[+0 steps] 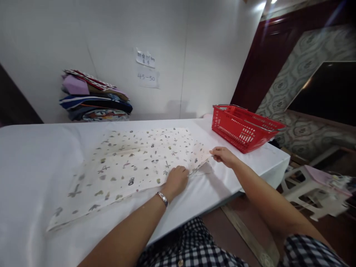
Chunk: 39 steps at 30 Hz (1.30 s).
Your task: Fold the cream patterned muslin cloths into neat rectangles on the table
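A cream cloth (130, 163) printed with small grey and green motifs lies flat on the white table (33, 155). My left hand (175, 180) presses on the cloth's near edge, fingers curled, a silver bracelet on the wrist. My right hand (224, 155) pinches the cloth's right corner between thumb and fingers, just off the table surface.
A red plastic basket (244, 127) with metal handles stands at the table's right end. A stack of folded clothes (94, 97) sits against the white wall at the back left. Paper notes (147, 68) hang on the wall. A white plastic stool (314, 189) stands lower right.
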{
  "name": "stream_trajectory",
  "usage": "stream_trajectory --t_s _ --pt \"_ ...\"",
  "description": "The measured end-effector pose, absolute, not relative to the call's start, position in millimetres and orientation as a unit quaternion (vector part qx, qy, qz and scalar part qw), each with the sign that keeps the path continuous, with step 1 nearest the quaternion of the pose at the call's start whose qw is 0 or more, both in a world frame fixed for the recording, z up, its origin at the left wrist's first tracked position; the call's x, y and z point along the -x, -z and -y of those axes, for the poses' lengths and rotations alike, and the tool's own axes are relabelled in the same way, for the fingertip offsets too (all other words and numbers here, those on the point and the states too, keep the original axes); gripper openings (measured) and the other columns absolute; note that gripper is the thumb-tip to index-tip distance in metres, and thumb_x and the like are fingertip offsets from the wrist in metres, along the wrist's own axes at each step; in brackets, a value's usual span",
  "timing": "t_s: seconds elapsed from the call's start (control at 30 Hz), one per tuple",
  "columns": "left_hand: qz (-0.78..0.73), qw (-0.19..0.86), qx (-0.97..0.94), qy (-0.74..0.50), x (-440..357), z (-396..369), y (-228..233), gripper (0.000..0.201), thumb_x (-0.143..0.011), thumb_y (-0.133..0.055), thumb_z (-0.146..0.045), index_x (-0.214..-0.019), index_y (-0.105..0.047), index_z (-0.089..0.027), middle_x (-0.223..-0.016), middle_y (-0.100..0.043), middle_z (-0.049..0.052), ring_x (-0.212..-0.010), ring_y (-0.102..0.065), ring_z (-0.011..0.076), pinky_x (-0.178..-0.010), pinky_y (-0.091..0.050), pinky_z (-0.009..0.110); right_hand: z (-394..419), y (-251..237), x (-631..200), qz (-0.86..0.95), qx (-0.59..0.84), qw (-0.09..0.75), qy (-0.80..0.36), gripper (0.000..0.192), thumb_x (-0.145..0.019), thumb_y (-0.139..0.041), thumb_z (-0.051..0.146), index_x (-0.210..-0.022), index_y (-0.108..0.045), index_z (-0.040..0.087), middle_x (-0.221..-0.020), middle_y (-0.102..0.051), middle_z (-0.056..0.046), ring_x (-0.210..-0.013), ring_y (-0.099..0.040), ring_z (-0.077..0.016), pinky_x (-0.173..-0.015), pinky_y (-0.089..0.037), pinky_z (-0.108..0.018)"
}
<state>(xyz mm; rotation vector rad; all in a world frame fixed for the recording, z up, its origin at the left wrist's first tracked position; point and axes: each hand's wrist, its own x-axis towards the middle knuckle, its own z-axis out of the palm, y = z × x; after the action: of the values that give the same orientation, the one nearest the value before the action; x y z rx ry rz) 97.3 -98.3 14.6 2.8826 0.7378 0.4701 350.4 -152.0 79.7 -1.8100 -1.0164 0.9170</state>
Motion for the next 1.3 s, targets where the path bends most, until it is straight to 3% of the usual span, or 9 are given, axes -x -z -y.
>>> stream_trajectory --t_s 0.07,0.3,0.63,0.8,1.0,1.1,1.3 --pt "-0.255 0.059 -0.953 -0.153 -96 98 -15 0.011 -0.085 -0.046 -0.016 -0.088 -0.057 -0.019 -0.096 -0.056 0.006 -0.093 -0.048 0.0205 -0.078 -0.037 0.034 151 -73 -347 0.384 0.718 0.426 -0.394 0.028 -0.071 -0.066 0.038 -0.067 -0.048 0.018 -0.052 -0.051 0.005 -0.046 -0.046 -0.0055 -0.042 -0.031 -0.016" --pt "-0.263 0.061 -0.952 -0.142 -96 97 -17 0.015 -0.085 -0.045 -0.015 -0.079 -0.058 -0.017 -0.093 -0.057 0.007 -0.090 -0.049 0.0208 -0.075 -0.037 0.034 161 -38 -342 0.329 0.808 0.293 -0.392 0.031 -0.068 -0.074 0.030 -0.057 -0.048 0.017 -0.037 -0.047 0.004 -0.036 -0.047 -0.0095 -0.038 -0.038 -0.020" --pt "-0.269 0.079 -0.950 -0.136 -95 97 -25 0.022 -0.086 -0.044 -0.017 -0.073 -0.061 -0.016 -0.088 -0.058 0.008 -0.087 -0.052 0.0208 -0.073 -0.039 0.033 162 -42 -342 0.340 0.849 0.216 -0.344 0.027 -0.067 -0.073 0.027 -0.056 -0.051 0.017 -0.040 -0.051 0.002 -0.038 -0.050 -0.0115 -0.040 -0.039 -0.021" --pt "-0.269 0.071 -0.950 -0.140 -94 97 -24 0.022 -0.086 -0.043 -0.018 -0.074 -0.061 -0.016 -0.088 -0.058 0.008 -0.087 -0.052 0.0209 -0.074 -0.039 0.032 163 -38 -337 0.344 0.848 0.245 -0.320 0.027 -0.063 -0.074 0.019 -0.052 -0.049 0.017 -0.034 -0.042 0.005 -0.039 -0.047 -0.0101 -0.039 -0.032 -0.019" --pt "-0.262 0.072 -0.951 -0.150 -93 96 -21 0.019 -0.087 -0.045 -0.020 -0.077 -0.061 -0.016 -0.090 -0.059 0.008 -0.087 -0.052 0.0204 -0.074 -0.039 0.032 166 -44 -342 0.317 0.800 0.347 -0.373 0.017 -0.070 -0.066 0.022 -0.068 -0.049 0.017 -0.055 -0.059 0.001 -0.053 -0.059 -0.0142 -0.051 -0.047 -0.023" --pt "-0.264 0.072 -0.949 -0.153 -93 95 -20 0.021 -0.088 -0.043 -0.020 -0.078 -0.060 -0.017 -0.089 -0.059 0.007 -0.087 -0.052 0.0197 -0.073 -0.039 0.031 169 -48 -350 0.307 0.770 0.403 -0.388 0.014 -0.076 -0.060 0.023 -0.078 -0.047 0.019 -0.064 -0.061 0.002 -0.055 -0.060 -0.0115 -0.057 -0.051 -0.024" --pt "-0.266 0.059 -0.951 -0.147 -92 92 -16 0.021 -0.087 -0.042 -0.015 -0.076 -0.059 -0.016 -0.089 -0.058 0.007 -0.087 -0.051 0.0201 -0.073 -0.039 0.032 173 -39 -359 0.278 0.763 0.427 -0.399 0.023 -0.071 -0.062 0.017 -0.085 -0.044 0.020 -0.054 -0.056 0.004 -0.045 -0.053 -0.0115 -0.049 -0.049 -0.025"
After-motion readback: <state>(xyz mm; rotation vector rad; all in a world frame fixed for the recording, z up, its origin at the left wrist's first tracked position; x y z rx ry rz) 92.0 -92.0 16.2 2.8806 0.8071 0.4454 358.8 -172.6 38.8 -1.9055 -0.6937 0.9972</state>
